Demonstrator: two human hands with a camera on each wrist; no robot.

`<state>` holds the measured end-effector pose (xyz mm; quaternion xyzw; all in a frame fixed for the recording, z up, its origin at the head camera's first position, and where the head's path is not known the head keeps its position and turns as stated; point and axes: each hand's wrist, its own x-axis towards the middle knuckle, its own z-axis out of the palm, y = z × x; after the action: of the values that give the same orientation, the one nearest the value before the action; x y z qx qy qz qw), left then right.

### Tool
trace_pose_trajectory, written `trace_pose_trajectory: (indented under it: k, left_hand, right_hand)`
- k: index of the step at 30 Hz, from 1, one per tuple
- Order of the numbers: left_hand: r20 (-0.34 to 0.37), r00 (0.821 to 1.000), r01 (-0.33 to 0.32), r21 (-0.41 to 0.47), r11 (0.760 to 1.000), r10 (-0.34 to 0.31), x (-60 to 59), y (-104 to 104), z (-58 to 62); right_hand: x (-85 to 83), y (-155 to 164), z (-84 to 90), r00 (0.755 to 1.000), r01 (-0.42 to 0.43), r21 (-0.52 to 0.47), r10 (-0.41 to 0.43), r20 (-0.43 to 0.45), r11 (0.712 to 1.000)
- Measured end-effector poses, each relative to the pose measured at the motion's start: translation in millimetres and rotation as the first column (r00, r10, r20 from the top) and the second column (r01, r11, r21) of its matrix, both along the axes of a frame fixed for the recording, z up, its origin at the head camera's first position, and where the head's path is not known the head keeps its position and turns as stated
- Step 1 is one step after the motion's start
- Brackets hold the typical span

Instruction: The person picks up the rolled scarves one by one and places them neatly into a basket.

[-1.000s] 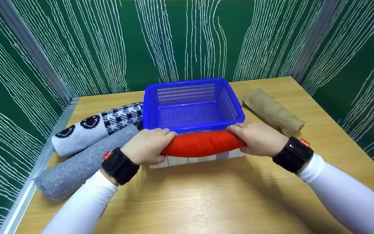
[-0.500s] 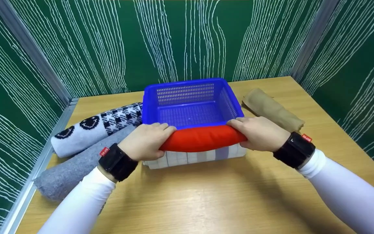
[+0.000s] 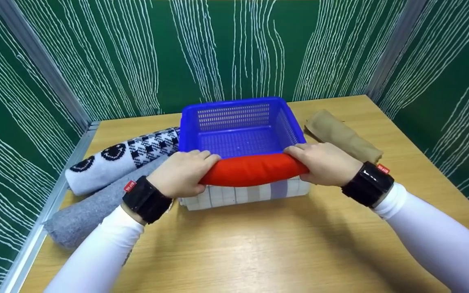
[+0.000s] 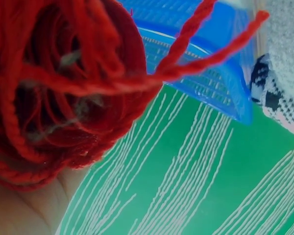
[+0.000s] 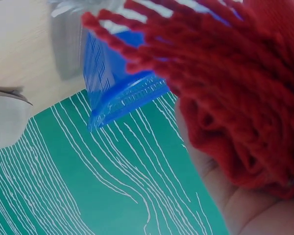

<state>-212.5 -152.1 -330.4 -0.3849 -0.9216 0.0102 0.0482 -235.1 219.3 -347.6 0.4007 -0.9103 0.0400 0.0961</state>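
A rolled red scarf [image 3: 253, 170] spans both hands, held level in front of the blue basket [image 3: 232, 106]. My left hand [image 3: 181, 173] grips its left end, and my right hand [image 3: 326, 165] grips the right end. The scarf hides the basket's near rim. Beneath it, a rolled checked cloth [image 3: 255, 194] with grey and purple stripes lies in front of the basket. Twisted red fringe [image 4: 93, 78] hangs from the roll's end in the left wrist view. Thick fringe [image 5: 220, 68] also spills out in the right wrist view, above the palm [image 5: 264, 215].
Left of the basket lie a black-and-white patterned roll [image 3: 114, 152] and a grey felt-like roll [image 3: 84, 219]. To its right is a tan rolled cloth [image 3: 342, 138]. Green walls [image 3: 255, 49] with white lines enclose the wooden table [image 3: 238, 252] at the back and sides.
Both hands have moved the red scarf slightly up and away, towards the basket. More of the checked cloth shows below it. The basket and other rolls have stayed put.
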Motion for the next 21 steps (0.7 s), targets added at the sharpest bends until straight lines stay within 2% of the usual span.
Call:
trace_pose_trajectory:
  k: [10,21]
  left_hand:
    - [-0.008,1.0,-0.014,0.013,1.0,0.015,-4.8,-1.6,6.6]
    - [-0.019,1.0,-0.013,0.023,1.0,0.013,-11.2,-3.1,6.4]
  right_hand:
    - [-6.0,-1.4,10.2,1.0,-0.002,0.002,0.002,-0.004,1.0]
    - [-12.5,-3.2,13.7,1.0,0.003,0.015,-0.003,-0.02,1.0]
